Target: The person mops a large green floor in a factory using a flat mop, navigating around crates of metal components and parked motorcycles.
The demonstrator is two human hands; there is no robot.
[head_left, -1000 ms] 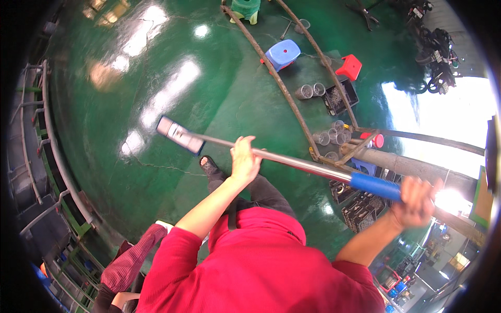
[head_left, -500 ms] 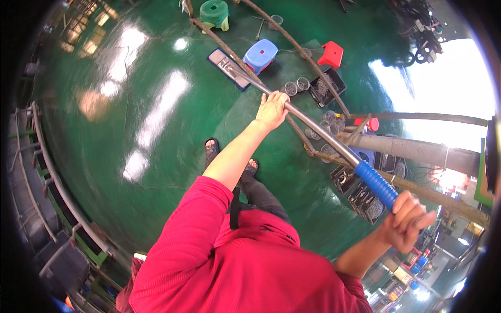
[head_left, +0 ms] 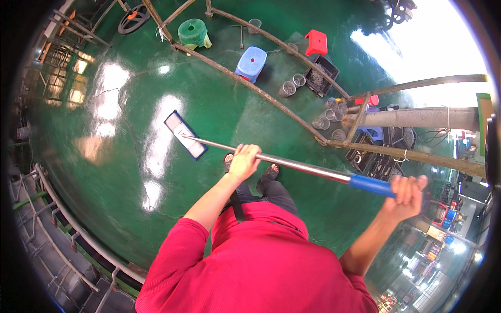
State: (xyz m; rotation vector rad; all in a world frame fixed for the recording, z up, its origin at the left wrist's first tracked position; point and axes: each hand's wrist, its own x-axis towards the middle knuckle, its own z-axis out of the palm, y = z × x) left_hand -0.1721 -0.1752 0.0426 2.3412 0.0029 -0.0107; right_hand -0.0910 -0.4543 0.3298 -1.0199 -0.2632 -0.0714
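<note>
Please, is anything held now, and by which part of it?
A long silver metal mop pole: the left hand grips its bare metal partway along, and the right hand grips the end of its blue cylindrical handle.

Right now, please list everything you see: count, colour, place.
Mop head: one, pale, dark blue edge, centre left
Mop handle: one, silver with blue grip, centre
Rails: several, brown, centre to right
Green stool: one, green, between rails
Blue stool: one, blue, between rails
Red stool: one, red, beyond rails
Cups: several, clear, by rails
Crates: several, black, near cups
T-shaped tool: one, grey, near green stool
Wheel: one, black and orange, top left
Pipe: one, grey, right
Metal frames: several, grey, lower left
Floor: one, green, throughout
Other clutter: uncountable, mixed, right side
Shirt: one, red, lower centre
Trousers: one, dark, centre
Feet: two, dark sandals, centre
Left hand: one, bare, around mop handle
Right hand: one, bare, around blue grip
</note>
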